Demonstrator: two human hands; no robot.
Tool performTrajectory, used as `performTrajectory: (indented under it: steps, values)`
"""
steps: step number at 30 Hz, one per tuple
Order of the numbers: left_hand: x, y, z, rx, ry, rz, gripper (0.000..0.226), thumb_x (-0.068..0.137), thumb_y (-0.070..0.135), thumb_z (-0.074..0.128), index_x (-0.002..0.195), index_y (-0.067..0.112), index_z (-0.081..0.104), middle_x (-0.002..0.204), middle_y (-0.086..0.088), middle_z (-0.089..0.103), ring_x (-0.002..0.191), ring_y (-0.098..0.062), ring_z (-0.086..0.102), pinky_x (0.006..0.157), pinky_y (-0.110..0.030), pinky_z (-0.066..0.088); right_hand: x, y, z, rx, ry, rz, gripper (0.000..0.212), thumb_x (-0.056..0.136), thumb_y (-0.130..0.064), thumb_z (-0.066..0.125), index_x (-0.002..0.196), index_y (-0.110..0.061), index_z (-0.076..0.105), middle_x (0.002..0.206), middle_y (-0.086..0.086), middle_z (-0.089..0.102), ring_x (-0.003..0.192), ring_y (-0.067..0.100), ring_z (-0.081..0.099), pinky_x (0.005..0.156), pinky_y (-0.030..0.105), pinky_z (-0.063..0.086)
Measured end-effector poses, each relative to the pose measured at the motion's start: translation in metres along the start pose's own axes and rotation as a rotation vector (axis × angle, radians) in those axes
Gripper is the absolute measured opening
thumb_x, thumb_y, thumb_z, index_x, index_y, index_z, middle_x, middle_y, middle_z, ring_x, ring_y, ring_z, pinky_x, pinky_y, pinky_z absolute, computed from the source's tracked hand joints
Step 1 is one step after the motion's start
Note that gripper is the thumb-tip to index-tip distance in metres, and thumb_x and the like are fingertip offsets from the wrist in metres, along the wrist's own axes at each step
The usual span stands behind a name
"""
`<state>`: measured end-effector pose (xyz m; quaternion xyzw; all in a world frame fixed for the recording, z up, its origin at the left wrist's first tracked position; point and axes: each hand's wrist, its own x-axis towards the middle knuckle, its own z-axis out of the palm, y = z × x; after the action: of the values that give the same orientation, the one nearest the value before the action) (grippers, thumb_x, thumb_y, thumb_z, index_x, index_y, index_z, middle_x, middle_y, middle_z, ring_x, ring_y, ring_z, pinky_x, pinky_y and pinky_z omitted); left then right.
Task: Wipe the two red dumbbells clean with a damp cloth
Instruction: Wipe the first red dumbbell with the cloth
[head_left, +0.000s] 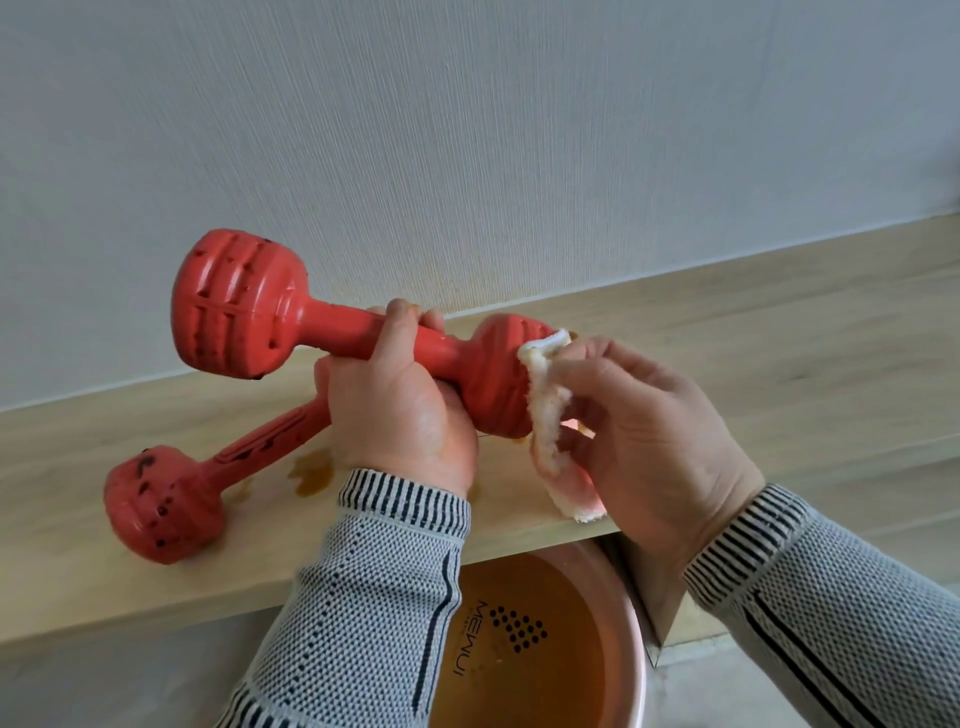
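The left hand (397, 402) grips the handle of the raised dumbbell (332, 325), fingers curled round the shaft and thumb on top, and holds it tilted above the wooden ledge (753, 338). Its larger-looking head points up and away from the ledge toward the wall (467, 130); its other head sits low, close over the ledge surface and just beside the right hand (649, 431). That hand pinches a pale, fluffy cloth (550, 415) between thumb and fingers and presses it against the rounded end of the low head. The cloth's loose tail hangs down past the front edge of the ledge.

The second dumbbell (171, 499) lies on the ledge, touching it, toward the ledge's front edge and to the left of the left hand. Its near head shows dark specks; its far end is hidden behind the left hand. A brownish wet patch (311, 470) marks the ledge just beside its handle.

Below the ledge's front edge stands a basin (631, 623) of amber-tinted water, partly under the ledge and partly covered by the striped knit sleeves (363, 597).
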<state>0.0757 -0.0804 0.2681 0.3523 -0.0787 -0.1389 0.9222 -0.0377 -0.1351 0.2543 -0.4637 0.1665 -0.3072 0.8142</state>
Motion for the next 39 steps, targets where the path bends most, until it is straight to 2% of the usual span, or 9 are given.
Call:
performTrajectory:
  steps: [4,10,13,15,22,28,32,36,39]
  values:
    - [0.001,0.002,-0.003,0.02,-0.025,0.001,0.008,0.094,0.002,0.056,0.097,0.007,0.05,0.074,-0.001,0.058,0.066,-0.013,0.06,0.079,-0.039,0.053,0.004,0.004,-0.001,-0.006,0.026,0.057,0.01,0.08,-0.009,0.066,0.082,-0.009,0.056,0.058,0.011,0.054,0.049,0.023,0.046,0.052,0.033,0.031]
    - [0.0,0.004,-0.004,0.061,-0.048,0.016,0.018,0.095,0.003,0.055,0.079,0.012,0.053,0.068,0.002,0.056,0.061,-0.011,0.059,0.072,-0.035,0.052,0.012,0.004,-0.01,-0.271,-0.025,0.149,0.035,0.067,-0.026,0.069,0.094,-0.006,0.058,0.067,0.008,0.059,0.06,0.023,0.057,0.057,0.038,0.046]
    - [0.0,0.003,-0.006,0.058,-0.058,-0.004,0.006,0.095,0.005,0.056,0.091,0.008,0.054,0.071,0.001,0.057,0.062,-0.012,0.059,0.072,-0.035,0.053,0.011,0.004,-0.012,-0.367,-0.027,0.069,0.038,0.076,-0.022,0.069,0.09,0.011,0.056,0.065,0.008,0.06,0.059,0.02,0.06,0.058,0.035,0.05]
    - [-0.001,0.002,-0.006,0.036,-0.042,-0.017,0.011,0.094,0.005,0.058,0.102,0.007,0.051,0.076,-0.002,0.057,0.064,-0.013,0.059,0.073,-0.035,0.053,0.01,0.003,-0.012,-0.39,0.008,-0.001,0.035,0.083,-0.014,0.065,0.091,0.018,0.053,0.063,0.007,0.059,0.057,0.018,0.061,0.055,0.032,0.05]
    - [-0.006,0.003,0.001,0.086,-0.091,0.005,0.018,0.094,0.002,0.057,0.079,0.012,0.053,0.068,0.0,0.054,0.061,-0.013,0.057,0.071,-0.032,0.052,0.014,0.003,-0.012,-0.391,0.08,-0.022,0.02,0.083,-0.028,0.061,0.081,-0.008,0.064,0.063,0.004,0.053,0.061,0.019,0.056,0.056,0.034,0.047]
    - [-0.007,0.006,-0.001,0.1,-0.131,-0.005,0.014,0.094,0.001,0.056,0.085,0.011,0.052,0.07,0.0,0.055,0.061,-0.013,0.057,0.072,-0.034,0.051,0.012,0.0,-0.015,-0.381,-0.066,0.021,0.031,0.069,-0.018,0.066,0.084,0.006,0.053,0.07,0.014,0.054,0.061,0.023,0.058,0.062,0.039,0.057]
    - [-0.008,0.007,0.0,0.104,-0.149,0.0,0.017,0.094,0.0,0.055,0.082,0.011,0.052,0.068,0.001,0.055,0.058,-0.013,0.057,0.066,-0.03,0.052,0.014,-0.002,-0.012,-0.332,0.004,-0.003,0.014,0.085,-0.013,0.059,0.076,-0.002,0.058,0.066,0.01,0.058,0.062,0.023,0.061,0.06,0.036,0.054]
    - [-0.01,0.006,0.001,0.122,-0.174,0.006,0.018,0.094,0.0,0.055,0.081,0.013,0.052,0.072,-0.001,0.054,0.061,-0.013,0.057,0.069,-0.031,0.051,0.016,-0.004,-0.011,-0.293,0.041,0.027,0.023,0.089,-0.016,0.05,0.071,-0.008,0.062,0.066,0.008,0.061,0.063,0.023,0.062,0.06,0.037,0.055]
    - [-0.009,0.005,-0.001,0.13,-0.166,-0.004,0.018,0.094,0.001,0.055,0.081,0.013,0.052,0.071,0.0,0.054,0.06,-0.013,0.057,0.066,-0.029,0.051,0.012,-0.007,-0.011,-0.273,-0.051,0.076,0.026,0.088,-0.008,0.047,0.064,-0.011,0.057,0.058,0.003,0.057,0.058,0.017,0.058,0.057,0.033,0.052]
